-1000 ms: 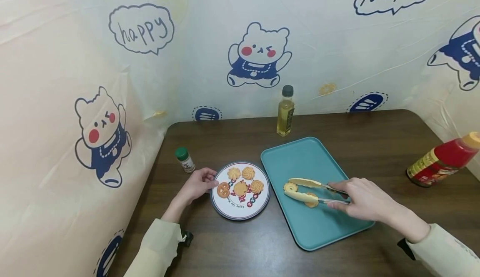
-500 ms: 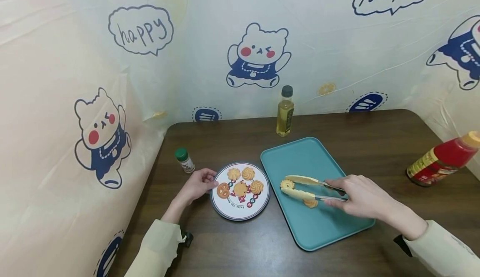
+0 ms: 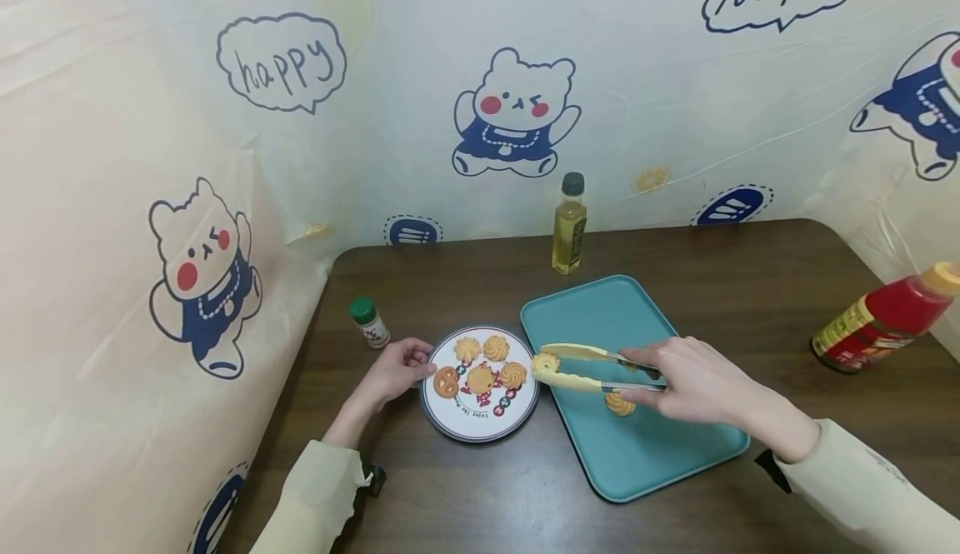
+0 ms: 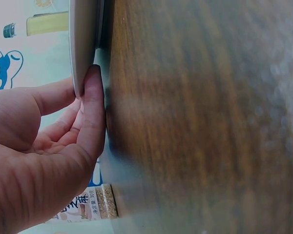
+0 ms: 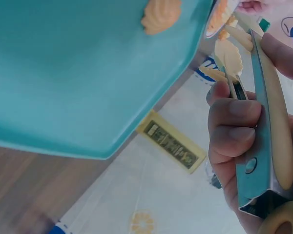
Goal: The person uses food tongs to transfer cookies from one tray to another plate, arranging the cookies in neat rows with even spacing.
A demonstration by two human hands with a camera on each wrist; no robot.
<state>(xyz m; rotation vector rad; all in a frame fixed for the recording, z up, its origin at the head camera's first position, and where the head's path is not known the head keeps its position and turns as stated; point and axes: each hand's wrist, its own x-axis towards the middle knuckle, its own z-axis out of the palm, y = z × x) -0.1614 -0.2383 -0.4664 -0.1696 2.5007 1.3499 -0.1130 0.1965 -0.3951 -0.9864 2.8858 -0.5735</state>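
Note:
My left hand (image 3: 397, 371) pinches the left rim of a round white plate (image 3: 457, 417) with a dark edge; the left wrist view shows the thumb above and a finger under the rim. Several cookies, among them a pretzel-shaped one (image 3: 446, 381), lie on the plate. In my right hand (image 3: 693, 379) is a pair of tongs (image 3: 573, 381) with cream tips and metal arms. A cookie (image 3: 545, 366) is clamped between the tips, at the plate's right edge above the tray's left rim. Another swirled cookie (image 3: 620, 403) lies on the teal tray (image 3: 652, 454), below the tongs.
A green-capped seasoning jar (image 3: 370, 321) stands behind my left hand. Behind the tray stands an oil bottle (image 3: 570, 233). A red sauce bottle (image 3: 881, 321) with a yellow cap is at the far right of the brown table (image 3: 750, 287). A printed sheet (image 3: 397, 121) hangs behind.
The right hand has moved left with the tongs, carrying the clamped cookie from over the tray to the plate's right edge. The left hand and the plate have stayed put.

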